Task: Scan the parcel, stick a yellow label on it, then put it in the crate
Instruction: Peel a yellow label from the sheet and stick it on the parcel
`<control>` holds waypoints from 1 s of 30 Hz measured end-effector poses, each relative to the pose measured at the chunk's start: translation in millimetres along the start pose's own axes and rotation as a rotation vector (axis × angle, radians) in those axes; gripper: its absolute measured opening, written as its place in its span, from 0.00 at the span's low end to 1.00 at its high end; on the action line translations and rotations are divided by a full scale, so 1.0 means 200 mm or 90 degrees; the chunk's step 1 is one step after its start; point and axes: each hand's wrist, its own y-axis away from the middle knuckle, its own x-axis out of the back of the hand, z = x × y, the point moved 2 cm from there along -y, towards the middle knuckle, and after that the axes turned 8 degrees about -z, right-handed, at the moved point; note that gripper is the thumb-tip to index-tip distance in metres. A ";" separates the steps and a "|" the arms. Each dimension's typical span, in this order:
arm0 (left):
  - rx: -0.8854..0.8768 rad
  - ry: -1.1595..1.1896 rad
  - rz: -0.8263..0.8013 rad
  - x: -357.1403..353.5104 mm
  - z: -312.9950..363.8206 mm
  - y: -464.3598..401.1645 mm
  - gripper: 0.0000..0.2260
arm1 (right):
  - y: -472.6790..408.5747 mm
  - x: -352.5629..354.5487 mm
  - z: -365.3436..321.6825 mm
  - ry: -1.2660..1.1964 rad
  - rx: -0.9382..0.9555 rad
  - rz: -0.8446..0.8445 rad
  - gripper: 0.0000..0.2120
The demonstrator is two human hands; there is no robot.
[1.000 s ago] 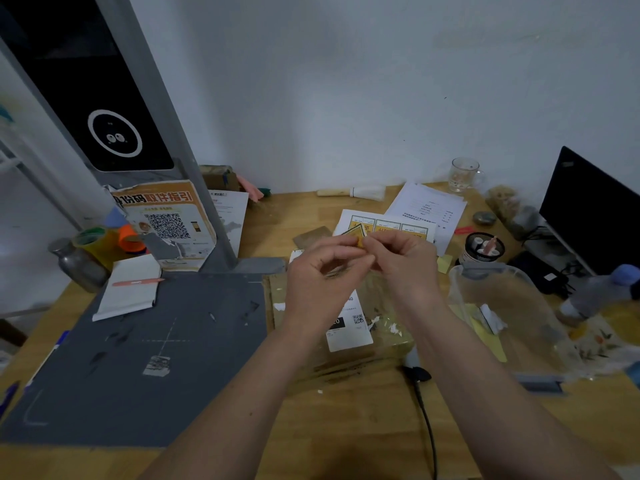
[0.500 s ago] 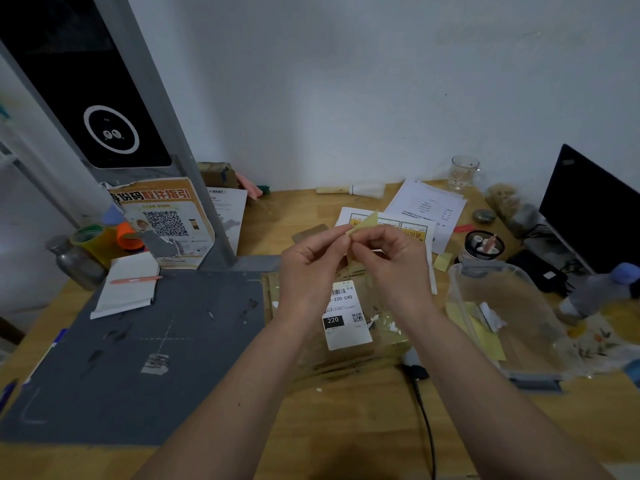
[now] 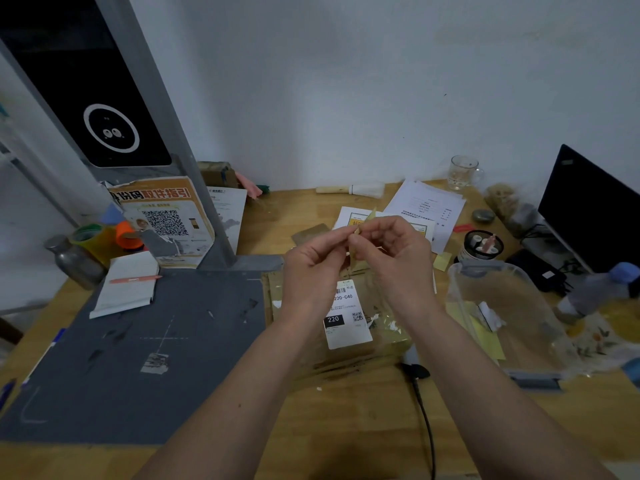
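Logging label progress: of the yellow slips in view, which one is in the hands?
The yellow label pinched between the left hand and right hand above the parcel; the other yellow slips lie loose inside the clear crate.

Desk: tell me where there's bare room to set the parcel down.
Free: the grey mat between the notepad and the parcel, and the bare wood at the near edge left of the black cable. Crowded: the back right, around the papers, clear crate and monitor.

Both hands raised together, fingertips pinching, forearms extended.
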 end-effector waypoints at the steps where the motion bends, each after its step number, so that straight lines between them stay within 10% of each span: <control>1: 0.001 0.004 -0.002 0.00 0.00 0.00 0.11 | 0.00 0.00 0.00 -0.007 0.000 -0.003 0.08; 30: 0.034 0.078 0.003 0.02 0.00 0.00 0.09 | -0.01 0.00 0.00 0.012 0.003 -0.023 0.04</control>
